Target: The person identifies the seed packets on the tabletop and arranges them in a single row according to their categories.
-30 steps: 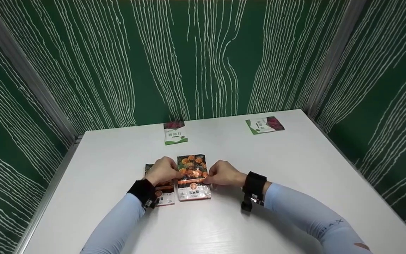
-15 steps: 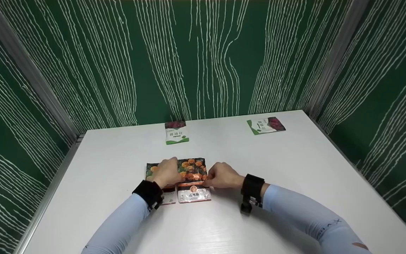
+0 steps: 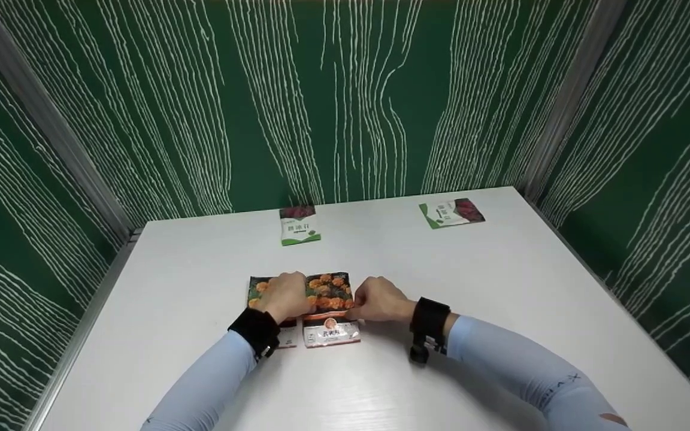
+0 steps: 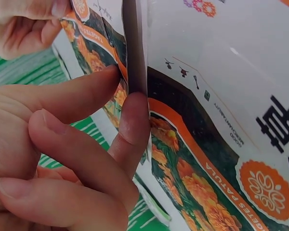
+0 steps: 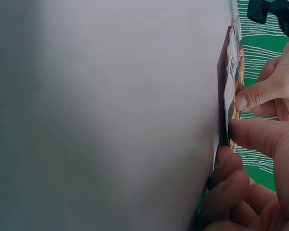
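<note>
Head view is showing both hands working close together: the left hand (image 3: pixel 287 296) is pinching the left edge of a flat, glossy, rectangular black-and-white packet printed with orange flowers (image 3: pixel 330 311), and the right hand (image 3: pixel 378 299) is pinching its right edge, so that packet is sitting squarely between them. From the right wrist, a dark underside is showing along the gripped edge, so it is seemingly being held a little off the smooth white tabletop (image 3: pixel 441 269). A second glossy orange-flower packet (image 3: pixel 259 289) is lying under and to the left of the left hand, which is hiding much of it; whether the hand is pressing on it, I'm not able to tell. Handling-wise, the held packet is looking very light and thin, more bendy than stiff, and its shine is hinting at a slightly slippery skin. It is probably creasing easily under a hard squeeze, so a gentle pinch midway along opposite edges, just where both hands are gripping, is looking like the right hold. Beyond the left hand, a white-and-green packet with a dark red picture (image 3: pixel 300 227) is lying flat, and its sideways-turned twin (image 3: pixel 451 213) is resting farther out, ahead and right of the right hand.
</note>
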### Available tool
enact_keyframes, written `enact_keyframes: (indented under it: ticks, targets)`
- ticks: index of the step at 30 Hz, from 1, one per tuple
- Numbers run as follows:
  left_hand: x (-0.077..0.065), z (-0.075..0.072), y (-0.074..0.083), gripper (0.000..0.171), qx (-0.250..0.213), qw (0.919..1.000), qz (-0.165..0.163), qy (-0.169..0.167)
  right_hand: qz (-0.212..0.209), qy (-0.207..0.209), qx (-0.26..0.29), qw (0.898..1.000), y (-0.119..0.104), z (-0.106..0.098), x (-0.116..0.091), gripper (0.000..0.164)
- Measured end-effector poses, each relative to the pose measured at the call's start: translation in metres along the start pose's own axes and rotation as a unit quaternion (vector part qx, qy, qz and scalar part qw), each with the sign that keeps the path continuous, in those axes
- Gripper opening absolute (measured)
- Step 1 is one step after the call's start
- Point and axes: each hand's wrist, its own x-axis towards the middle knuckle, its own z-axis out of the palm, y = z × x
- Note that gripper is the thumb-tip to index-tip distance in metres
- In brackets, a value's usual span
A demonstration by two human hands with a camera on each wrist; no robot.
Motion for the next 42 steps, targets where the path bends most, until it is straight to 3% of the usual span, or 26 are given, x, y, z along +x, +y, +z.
enact_keyframes:
  ticks: [6, 20, 23, 28, 36, 42]
  targets:
    - [0.001, 0.001, 0.002, 0.019, -0.003, 1.0000, -0.005, -0.004, 0.015, -0.001, -0.007, 1.000, -0.001, 0.001, 0.000, 0.034]
    - [0.000, 0.001, 0.003, 0.026, 0.020, 0.9988, 0.042, 0.016, 0.011, 0.024, -0.006, 1.000, -0.003, 0.002, -0.003, 0.034]
    - [0.000, 0.003, 0.002, 0.020, 0.022, 0.9983, 0.048, 0.022, 0.009, 0.028, -0.006, 1.000, -0.004, 0.002, -0.004, 0.031]
    - [-0.002, 0.002, 0.003, 0.012, 0.007, 0.9993, 0.033, 0.019, 0.021, 0.032, -0.008, 0.999, -0.006, 0.000, -0.004, 0.026]
    - [-0.004, -0.003, 0.001, 0.009, -0.003, 0.9978, 0.045, 0.048, 0.019, 0.047, 0.002, 0.999, -0.009, -0.005, -0.004, 0.020]
    - [-0.002, -0.004, 0.000, 0.023, -0.005, 0.9951, 0.062, 0.077, 0.021, 0.059, 0.005, 0.998, -0.010, -0.008, -0.003, 0.018]
